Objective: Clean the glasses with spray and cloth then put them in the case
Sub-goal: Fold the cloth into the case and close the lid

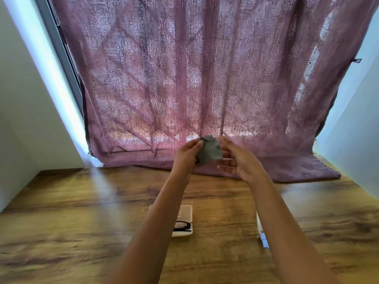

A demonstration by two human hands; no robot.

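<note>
Aloft, the left hand [187, 154] pinches the grey cloth [210, 153], the right hand [240, 162] spread just beside it.

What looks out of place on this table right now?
The spray bottle lies on its side, right of the open case, and the curtain hem is spilled onto the wooden table. Nothing looks damaged.

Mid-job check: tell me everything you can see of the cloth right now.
The cloth is a small grey-green piece of soft, thin-looking fabric, crumpled rather than flat. It is held in the air above the far part of the table, in front of the curtain. The left hand pinches its left edge. The right hand is at its right edge with fingers spread; whether it grips the cloth cannot be told.
</note>
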